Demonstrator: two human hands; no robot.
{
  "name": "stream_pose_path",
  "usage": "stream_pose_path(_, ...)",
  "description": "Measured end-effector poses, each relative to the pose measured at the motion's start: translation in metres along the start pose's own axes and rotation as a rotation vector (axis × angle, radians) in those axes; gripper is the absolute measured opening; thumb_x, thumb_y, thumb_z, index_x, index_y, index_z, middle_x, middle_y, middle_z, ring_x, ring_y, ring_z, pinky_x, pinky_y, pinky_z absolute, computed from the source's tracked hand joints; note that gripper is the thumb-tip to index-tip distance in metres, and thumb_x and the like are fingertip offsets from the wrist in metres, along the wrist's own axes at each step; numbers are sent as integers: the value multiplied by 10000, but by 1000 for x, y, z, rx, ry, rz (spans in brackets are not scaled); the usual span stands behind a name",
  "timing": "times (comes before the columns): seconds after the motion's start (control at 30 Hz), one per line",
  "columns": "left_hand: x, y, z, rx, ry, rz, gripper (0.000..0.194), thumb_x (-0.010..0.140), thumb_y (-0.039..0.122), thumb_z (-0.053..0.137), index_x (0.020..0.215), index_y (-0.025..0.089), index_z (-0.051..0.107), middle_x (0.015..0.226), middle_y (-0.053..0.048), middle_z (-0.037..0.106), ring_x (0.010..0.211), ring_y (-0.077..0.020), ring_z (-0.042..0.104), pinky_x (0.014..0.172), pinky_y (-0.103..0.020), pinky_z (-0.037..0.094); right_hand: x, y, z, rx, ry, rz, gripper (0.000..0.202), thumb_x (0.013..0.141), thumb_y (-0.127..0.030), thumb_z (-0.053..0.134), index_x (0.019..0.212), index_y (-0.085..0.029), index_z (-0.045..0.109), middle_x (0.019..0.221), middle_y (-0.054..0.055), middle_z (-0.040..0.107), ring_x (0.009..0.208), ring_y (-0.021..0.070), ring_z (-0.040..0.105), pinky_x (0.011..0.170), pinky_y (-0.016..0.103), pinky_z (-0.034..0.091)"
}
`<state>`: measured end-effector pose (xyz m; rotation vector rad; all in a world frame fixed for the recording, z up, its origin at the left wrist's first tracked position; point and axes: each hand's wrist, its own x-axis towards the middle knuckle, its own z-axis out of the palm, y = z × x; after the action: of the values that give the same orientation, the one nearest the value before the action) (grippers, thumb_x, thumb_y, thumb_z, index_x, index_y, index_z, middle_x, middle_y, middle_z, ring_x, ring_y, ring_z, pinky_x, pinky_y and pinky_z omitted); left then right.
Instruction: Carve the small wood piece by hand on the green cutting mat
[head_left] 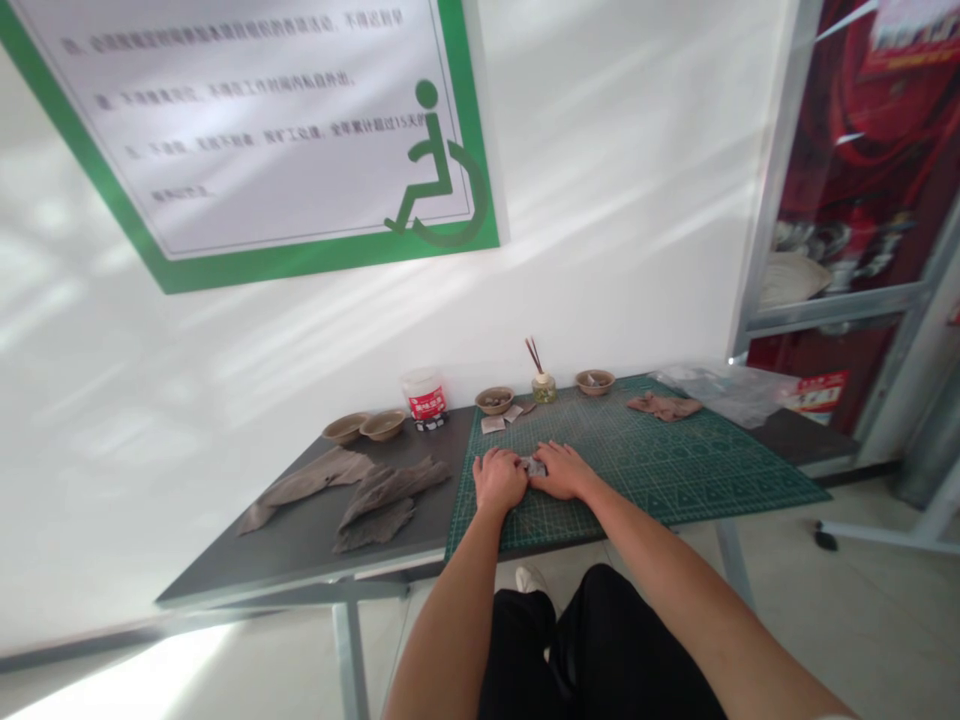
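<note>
Black trousers fill the bottom of the view, with both bare forearms reaching out over them to a grey table; from there it's biggest stuff first: a white wall with a green-framed sign hanging tilted on it, and a metal-framed glass door off to the right.

On the table sits a green cutting mat taking up the right part; to its left lie a few brownish-grey flat scraps, could be leather or bark, can't tell from here; along the back edge: two bowls side by side, a white tub with a red label, another bowl, a little jar with sticks, one more bowl; a tan scrap and a clear bag lie at the far right.

Now the hands: left hand and right hand rest knuckles-up on the mat's near-left part, close together, fingers curled and pressing down on a small grey piece that peeks out between them; neither lifts it, both pin it flat.

My read: this looks like a pressing or folding step on that little piece, somewhere mid-work; whatever comes next probably wants fingertip control rather than force, since the piece is tiny and mostly hidden under the fingers.
</note>
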<state>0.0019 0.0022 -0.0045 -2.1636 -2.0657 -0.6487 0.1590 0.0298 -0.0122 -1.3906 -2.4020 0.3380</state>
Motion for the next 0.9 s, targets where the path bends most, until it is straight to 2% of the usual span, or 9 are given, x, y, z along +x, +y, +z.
stream_pose_path(0.4,0,2,-6,13,-27,-32,309,852,345,411,1036,281,651,1204,-22,586,1221,-209,381,1018,-358,267,0,-1,0,5,0,4,609,776,-564,469,1265,-202,479,1441,98,322,1340,289,221,1062,456,153)
stream_pose_path(0.63,4,-4,-2,-25,-8,84,292,851,362,413,965,306,676,1147,-6,615,1127,-191,463,962,-318,328,-1,-2,-1,3,-2,4,613,779,-563,461,1273,-200,470,1443,100,318,1342,286,219,1060,458,154)
stream_pose_path(0.77,3,-4,-3,-37,-5,99,290,845,362,421,939,297,687,1145,-1,618,1146,-190,451,975,-312,322,-1,-2,-1,4,1,4,605,784,-558,456,1271,-200,475,1444,100,317,1342,285,221,1061,454,153)
stream_pose_path(0.9,1,0,-5,-33,-4,36,281,834,350,441,937,264,689,1171,-17,607,1211,-204,399,1016,-338,272,0,-2,0,6,0,9,598,786,-555,455,1269,-203,477,1441,97,323,1340,283,226,1061,451,155)
